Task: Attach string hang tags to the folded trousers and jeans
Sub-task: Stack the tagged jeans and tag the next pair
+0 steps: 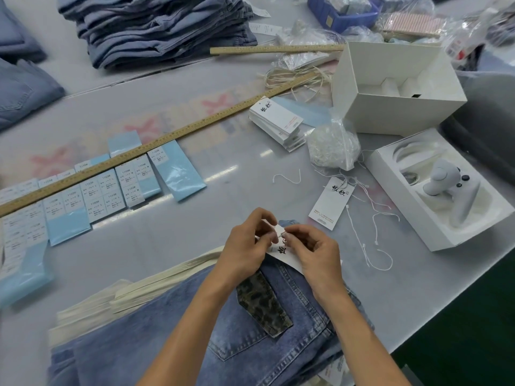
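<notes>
Both hands meet over the top edge of the folded jeans (172,338): my left hand (245,246) and my right hand (312,252) each pinch at a white hang tag (281,253) with black brush lettering, fingertips curled together at a thin string near its upper corner. I cannot tell whether the string is already through the tag. The tag lies on the jeans just above a leopard-print patch (262,305) on the denim. Under the jeans sit folded cream trousers (133,291), their edges showing to the left.

On the grey table (172,243), right of my hands, another loose hang tag (331,203) lies among scattered white strings (373,238). Beyond it a clear bag of strings (333,147) stands beside a stack of hang tags (278,122). To the left, rows of blue-backed size labels (92,196) lie under a long wooden ruler (156,143). At right, an open white box holds a white controller (448,188), with an empty white box (395,87) behind. Far back lies a stack of folded denim (156,26) and a second ruler (276,48).
</notes>
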`<state>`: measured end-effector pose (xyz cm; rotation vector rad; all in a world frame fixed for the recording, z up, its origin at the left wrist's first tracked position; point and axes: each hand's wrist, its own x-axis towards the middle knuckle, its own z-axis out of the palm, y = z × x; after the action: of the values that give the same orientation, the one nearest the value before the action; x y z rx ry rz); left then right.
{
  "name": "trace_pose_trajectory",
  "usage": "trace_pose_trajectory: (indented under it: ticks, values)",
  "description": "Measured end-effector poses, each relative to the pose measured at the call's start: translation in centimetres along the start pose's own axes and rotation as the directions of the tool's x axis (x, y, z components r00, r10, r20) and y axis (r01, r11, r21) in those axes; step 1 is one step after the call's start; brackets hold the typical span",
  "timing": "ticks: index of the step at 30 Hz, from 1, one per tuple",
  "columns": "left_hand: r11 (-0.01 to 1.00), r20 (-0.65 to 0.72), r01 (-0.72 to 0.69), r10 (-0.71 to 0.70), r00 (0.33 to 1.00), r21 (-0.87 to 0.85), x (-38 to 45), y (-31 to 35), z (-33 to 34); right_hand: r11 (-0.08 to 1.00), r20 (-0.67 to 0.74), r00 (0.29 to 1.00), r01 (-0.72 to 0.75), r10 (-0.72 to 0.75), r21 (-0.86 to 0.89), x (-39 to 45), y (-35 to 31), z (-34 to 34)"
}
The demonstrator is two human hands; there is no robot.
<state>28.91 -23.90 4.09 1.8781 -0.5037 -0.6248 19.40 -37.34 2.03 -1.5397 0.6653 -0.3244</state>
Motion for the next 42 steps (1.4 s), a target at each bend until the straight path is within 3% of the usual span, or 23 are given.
trace_pose_trajectory:
  ticks: [20, 35, 42]
  values:
    - [0.993, 0.02, -0.084, 0.083, 0.996, 0.083, 0.1, -0.4, 1.1, 0.998, 0.01, 1.0, 0.009, -0.009, 0.055, 0.1, 0.2, 0.0]
    - [0.994, -0.05, -0.093, 0.095, 0.994, 0.055, 0.2, -1.0, 1.8, 1.0, 0.039, 0.999, -0.002, 0.001, 0.028, 0.1, 0.3, -0.2]
    - [0.986, -0.28, -0.163, 0.166, 0.946, 0.034, -0.1, -1.5, 3.0, 0.978, 0.061, 0.995, -0.087, 0.077, 0.192, 0.6, -0.3, -0.7]
